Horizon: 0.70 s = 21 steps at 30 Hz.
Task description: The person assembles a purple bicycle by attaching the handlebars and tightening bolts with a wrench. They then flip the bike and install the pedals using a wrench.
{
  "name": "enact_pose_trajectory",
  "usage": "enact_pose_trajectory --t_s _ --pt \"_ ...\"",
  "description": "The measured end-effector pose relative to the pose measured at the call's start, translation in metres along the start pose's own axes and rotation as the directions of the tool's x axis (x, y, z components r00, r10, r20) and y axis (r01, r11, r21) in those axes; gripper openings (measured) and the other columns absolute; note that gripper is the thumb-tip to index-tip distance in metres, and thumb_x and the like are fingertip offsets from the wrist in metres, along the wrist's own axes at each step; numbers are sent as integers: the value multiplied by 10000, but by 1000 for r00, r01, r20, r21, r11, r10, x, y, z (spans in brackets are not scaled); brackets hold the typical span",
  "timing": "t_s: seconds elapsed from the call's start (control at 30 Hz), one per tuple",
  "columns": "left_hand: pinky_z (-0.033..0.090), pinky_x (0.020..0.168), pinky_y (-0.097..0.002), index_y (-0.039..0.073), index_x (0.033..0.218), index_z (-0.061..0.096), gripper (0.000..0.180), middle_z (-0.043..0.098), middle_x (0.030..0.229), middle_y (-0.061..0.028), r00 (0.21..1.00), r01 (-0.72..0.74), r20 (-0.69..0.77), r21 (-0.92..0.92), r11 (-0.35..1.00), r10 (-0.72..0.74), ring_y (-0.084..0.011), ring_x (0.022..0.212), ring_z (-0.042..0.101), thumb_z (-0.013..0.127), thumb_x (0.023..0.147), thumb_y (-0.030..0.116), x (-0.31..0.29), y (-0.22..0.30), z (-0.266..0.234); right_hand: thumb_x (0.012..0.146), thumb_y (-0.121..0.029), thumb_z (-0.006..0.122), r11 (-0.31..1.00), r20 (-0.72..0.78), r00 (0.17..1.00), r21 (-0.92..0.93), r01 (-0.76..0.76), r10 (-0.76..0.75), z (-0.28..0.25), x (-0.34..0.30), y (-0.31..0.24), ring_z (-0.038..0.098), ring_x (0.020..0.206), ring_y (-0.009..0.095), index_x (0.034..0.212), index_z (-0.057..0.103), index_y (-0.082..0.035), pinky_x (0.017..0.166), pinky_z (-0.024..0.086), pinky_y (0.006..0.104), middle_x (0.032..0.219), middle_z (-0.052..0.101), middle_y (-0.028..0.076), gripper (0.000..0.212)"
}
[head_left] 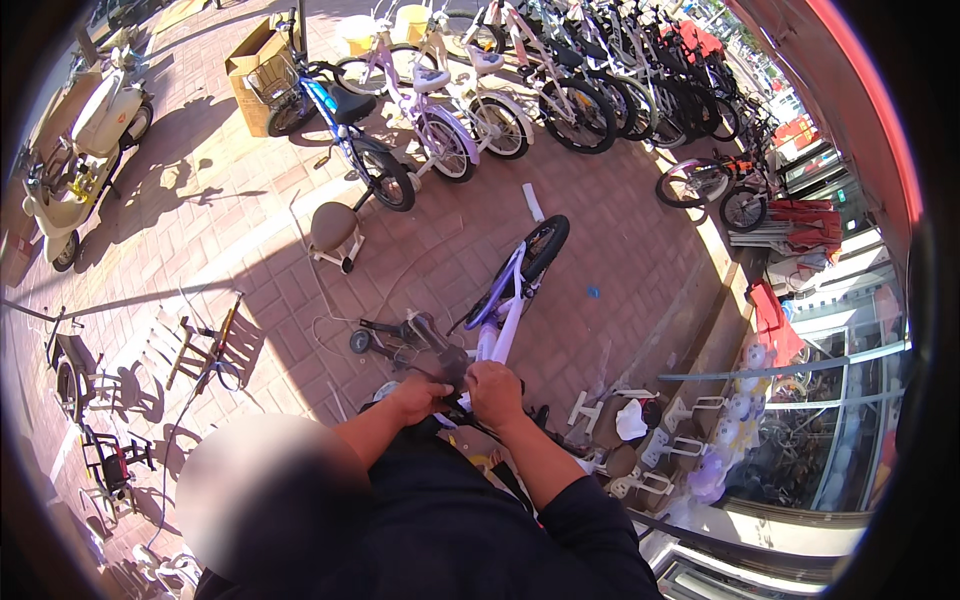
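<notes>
Sunlight and shade split the brick pavement in front of me. My forearms reach forward from dark sleeves, elbows apart, and the hands meet nearly knuckle to knuckle. My left hand angles in from the left, and my right hand curls at the near end of a small lavender bicycle. The fingers of both are bent inward; whether they are clamped on a part I cannot tell, since the hands hide it. The bicycle is directly ahead of me, its long axis running away and slightly right, with a black-tyred wheel at the far end; whether that is front or rear I cannot tell. Just left of the frame is a small dark wheel. Farther out stands a brown saddle on a pale frame. Beyond, a blue bicycle with a basket leads a long row of bikes, beside a cardboard box. A cream scooter stands far left.
</notes>
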<state>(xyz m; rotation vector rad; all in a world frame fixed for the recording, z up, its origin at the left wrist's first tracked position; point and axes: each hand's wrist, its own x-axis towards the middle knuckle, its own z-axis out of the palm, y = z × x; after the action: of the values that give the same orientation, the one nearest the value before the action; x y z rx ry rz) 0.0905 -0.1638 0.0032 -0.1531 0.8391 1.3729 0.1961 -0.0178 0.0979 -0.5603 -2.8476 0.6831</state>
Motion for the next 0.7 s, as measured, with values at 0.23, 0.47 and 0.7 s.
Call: enact_pose_trajectory --t_s 0.23,0.47,0.7 --pt "537 894 -400 72 1235 610 291 666 1148 -47 1000 3 -6 19 1000 -3 -207 1056 645 593 947 25 2 -2 -3 843 -202 655 944 231 954 -221 244 -193 -16 16 2 681 803 300 805 623 -104 682 530 435 788 665 92 110" --pt "554 869 -394 63 1253 621 305 673 1146 -52 999 -39 13 42 998 38 -209 1051 653 599 949 42 10 -11 -7 931 -295 596 948 326 944 -311 61 46 -6 4 2 702 738 331 794 665 -81 633 547 449 759 691 137 264" --pt "561 724 -327 34 1201 588 223 672 1006 -64 990 -65 134 87 994 53 -189 850 673 558 980 29 12 -14 -15 980 -274 526 517 379 642 386 -764 666 33 -2 -31 669 526 269 793 615 45 482 522 396 690 670 160 380"
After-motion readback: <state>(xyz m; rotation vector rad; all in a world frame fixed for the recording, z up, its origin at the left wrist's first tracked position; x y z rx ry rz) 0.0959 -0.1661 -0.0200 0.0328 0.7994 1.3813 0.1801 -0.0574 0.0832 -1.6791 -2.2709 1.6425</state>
